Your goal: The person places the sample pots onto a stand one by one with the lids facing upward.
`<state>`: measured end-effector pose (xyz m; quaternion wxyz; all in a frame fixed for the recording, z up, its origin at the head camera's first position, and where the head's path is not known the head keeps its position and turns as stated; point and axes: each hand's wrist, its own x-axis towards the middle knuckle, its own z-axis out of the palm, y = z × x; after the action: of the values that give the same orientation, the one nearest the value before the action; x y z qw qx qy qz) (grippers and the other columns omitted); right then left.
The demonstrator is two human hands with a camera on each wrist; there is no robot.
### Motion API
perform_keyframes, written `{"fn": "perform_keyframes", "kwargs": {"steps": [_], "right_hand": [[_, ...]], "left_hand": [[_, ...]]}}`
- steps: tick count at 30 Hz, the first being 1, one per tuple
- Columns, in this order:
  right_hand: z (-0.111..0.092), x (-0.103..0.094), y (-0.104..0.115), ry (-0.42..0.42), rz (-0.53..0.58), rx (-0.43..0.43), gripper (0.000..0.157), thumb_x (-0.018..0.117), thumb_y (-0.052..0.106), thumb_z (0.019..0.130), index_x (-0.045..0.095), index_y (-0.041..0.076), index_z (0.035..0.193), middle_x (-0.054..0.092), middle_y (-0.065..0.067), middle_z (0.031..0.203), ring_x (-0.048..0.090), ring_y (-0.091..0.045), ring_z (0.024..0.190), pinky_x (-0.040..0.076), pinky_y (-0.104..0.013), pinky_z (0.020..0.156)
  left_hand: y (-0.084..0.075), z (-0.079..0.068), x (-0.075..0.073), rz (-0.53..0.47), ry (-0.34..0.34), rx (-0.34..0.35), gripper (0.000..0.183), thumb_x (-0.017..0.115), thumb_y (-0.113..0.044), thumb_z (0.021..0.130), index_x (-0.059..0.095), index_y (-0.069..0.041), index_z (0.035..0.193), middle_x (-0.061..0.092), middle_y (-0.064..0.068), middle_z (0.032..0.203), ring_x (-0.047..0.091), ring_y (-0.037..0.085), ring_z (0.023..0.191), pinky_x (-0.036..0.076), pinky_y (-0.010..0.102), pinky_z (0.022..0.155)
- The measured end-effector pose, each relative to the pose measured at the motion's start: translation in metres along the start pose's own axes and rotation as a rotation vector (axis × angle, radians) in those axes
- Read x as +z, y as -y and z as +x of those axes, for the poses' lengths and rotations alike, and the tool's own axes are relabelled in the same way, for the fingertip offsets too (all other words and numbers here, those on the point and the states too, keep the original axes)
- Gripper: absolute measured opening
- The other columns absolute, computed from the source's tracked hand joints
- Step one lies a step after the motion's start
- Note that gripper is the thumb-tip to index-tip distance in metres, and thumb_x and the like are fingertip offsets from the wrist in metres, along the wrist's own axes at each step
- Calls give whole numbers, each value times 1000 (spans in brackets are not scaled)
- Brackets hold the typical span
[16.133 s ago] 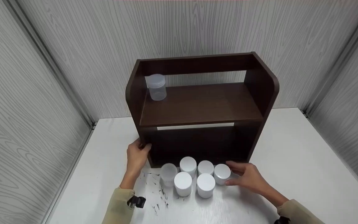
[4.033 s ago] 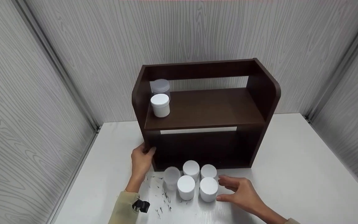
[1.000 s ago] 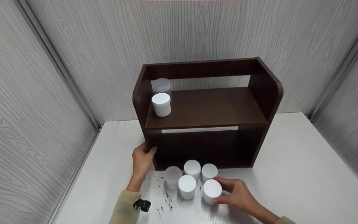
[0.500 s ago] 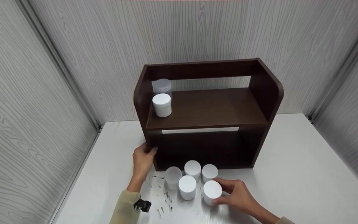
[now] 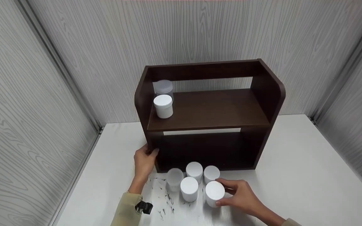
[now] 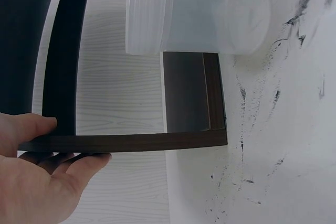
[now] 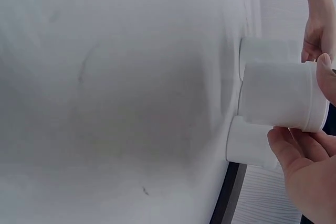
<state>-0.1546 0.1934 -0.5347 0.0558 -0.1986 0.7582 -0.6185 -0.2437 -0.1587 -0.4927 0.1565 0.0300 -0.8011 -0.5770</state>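
Observation:
My left hand (image 5: 144, 161) grips the lower left side panel of a dark brown two-tier shelf (image 5: 212, 110), thumb on the inner face and fingers outside, as the left wrist view shows. My right hand (image 5: 242, 197) holds a white lidded jar (image 5: 215, 193) upright, thumb on the near side and fingers on the far side. Beside it on the white table stand three other white jars, among them a front one (image 5: 189, 189) and a back right one (image 5: 211, 174). A frosted clear jar (image 6: 194, 14) stands to their left, near my left hand.
On the upper tier's left end, a white jar (image 5: 163, 106) stands in front of a frosted jar (image 5: 164, 87). Grey wood-patterned panels (image 5: 200, 31) enclose the table. Dark scuffs (image 5: 168, 197) mark the tabletop (image 5: 294, 175).
Since 16 s ago, a white jar has gone from the table to the upper tier. Since 4 s ago, my right hand has closed on the front right jar and shifted it slightly nearer me.

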Motion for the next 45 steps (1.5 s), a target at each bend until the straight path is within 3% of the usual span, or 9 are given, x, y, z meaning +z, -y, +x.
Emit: {"fn": "perform_keyframes", "kwargs": {"steps": [7, 20, 37, 45], "right_hand": [[0, -2, 18, 23, 44, 8, 72, 96, 3, 72, 64, -13, 135, 65, -27, 136, 67, -35, 122, 55, -35, 98], [3, -10, 57, 45, 50, 25, 78, 96, 4, 74, 57, -18, 138, 59, -34, 139, 64, -46, 123, 56, -35, 95], [27, -31, 115, 36, -50, -36, 72, 97, 7, 74, 64, -9, 137, 69, -19, 132, 69, -26, 119, 56, -32, 95], [39, -39, 138, 60, -29, -17, 74, 96, 5, 74, 62, -11, 138, 69, -21, 132, 70, -27, 116, 59, -36, 89]], "left_hand": [[0, 1, -1, 9, -8, 2, 34, 67, -9, 100, 67, 9, 129, 73, 22, 116, 72, 32, 103, 58, 39, 84], [-1, 2, 0, -25, 19, 3, 42, 66, -8, 102, 60, 13, 137, 71, 25, 122, 70, 35, 110, 58, 42, 91], [0, 3, 1, -17, 1, 13, 39, 67, -7, 100, 64, 11, 134, 72, 25, 121, 70, 35, 112, 57, 45, 94], [0, 2, 0, 8, -4, 8, 36, 68, -7, 100, 66, 10, 132, 73, 23, 118, 71, 33, 107, 57, 43, 89]]}}
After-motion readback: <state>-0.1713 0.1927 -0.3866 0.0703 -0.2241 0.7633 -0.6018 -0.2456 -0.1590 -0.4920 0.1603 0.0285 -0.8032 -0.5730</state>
